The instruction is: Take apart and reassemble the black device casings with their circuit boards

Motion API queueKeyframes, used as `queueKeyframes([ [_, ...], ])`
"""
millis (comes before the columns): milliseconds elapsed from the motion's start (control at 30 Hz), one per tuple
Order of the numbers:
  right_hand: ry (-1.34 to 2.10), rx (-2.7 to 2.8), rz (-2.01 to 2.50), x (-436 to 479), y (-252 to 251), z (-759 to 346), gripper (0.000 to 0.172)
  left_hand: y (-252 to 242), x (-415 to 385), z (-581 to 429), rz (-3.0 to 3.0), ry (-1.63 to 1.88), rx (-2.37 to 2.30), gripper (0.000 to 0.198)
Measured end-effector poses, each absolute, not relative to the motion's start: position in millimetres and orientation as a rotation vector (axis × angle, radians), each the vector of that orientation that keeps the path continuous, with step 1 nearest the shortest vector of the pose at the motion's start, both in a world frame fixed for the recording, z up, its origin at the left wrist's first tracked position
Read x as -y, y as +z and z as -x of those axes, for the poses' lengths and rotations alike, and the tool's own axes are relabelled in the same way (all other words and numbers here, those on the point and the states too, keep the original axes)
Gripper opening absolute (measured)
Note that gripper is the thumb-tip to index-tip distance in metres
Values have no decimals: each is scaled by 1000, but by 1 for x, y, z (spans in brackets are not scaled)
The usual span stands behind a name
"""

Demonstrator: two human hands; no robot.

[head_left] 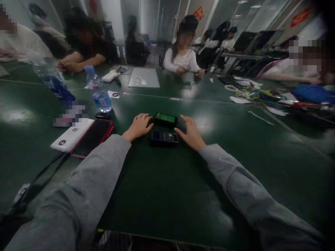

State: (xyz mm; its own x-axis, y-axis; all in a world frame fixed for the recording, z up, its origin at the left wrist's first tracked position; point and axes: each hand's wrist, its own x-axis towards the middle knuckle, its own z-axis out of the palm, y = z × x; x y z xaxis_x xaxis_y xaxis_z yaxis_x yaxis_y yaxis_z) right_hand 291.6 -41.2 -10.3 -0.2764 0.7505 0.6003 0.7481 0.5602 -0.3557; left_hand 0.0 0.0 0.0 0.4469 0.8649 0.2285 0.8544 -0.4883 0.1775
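Board point(166, 118) green, pale-marked, black-framed; device point(163, 138) black; sleeves point(107, 167) plain grey; tabletop point(167, 195) dark green; phone point(92, 138) black, red-edged; bottle cap point(89, 69) blue.

Glossy green table point(162, 195), panelled wall point(151, 21) behind

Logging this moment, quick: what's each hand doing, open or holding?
Left hand: open, nothing gripped, beside the green-faced device.
Right hand: open, nothing held, beside that same device.

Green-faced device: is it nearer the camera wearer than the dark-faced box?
No, the green-faced device lies beyond the dark-faced box, higher in the head view.
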Motion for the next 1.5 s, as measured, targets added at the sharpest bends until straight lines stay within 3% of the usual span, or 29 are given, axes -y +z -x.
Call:
queueKeyframes([
  [100, 43, 2003, 1200, 39, -11, -293, 62, -1, -1, 0, -2629, 450, -1571, 49],
  [300, 101, 1811, 1131, 63, 10, -275, 37, -4, -2, 2, -2655, 494, -1572, 47],
  [467, 312, 1922, 990, 100, 21, -247, 32, -6, -2, 2, -2658, 528, -1571, 46],
  [667, 322, 2296, 905, 112, 21, -238, 46, -5, -1, 1, -2663, 510, -1578, 47],
  [900, 360, 2326, 1061, 150, 20, -279, 60, -3, 1, 2, -2667, 504, -1555, 50],
  [1033, 218, 2295, 1209, 161, 12, -321, 59, -5, -2, 3, -2673, 502, -1547, 51],
  [1267, -285, 1850, 1860, 69, -1, -377, 60, -7, -4, 6, -2671, 530, -1508, 51],
  [1500, -459, 1671, 2131, 26, -3, -380, 62, -3, -1, 6, -2653, 501, -1513, 52],
])
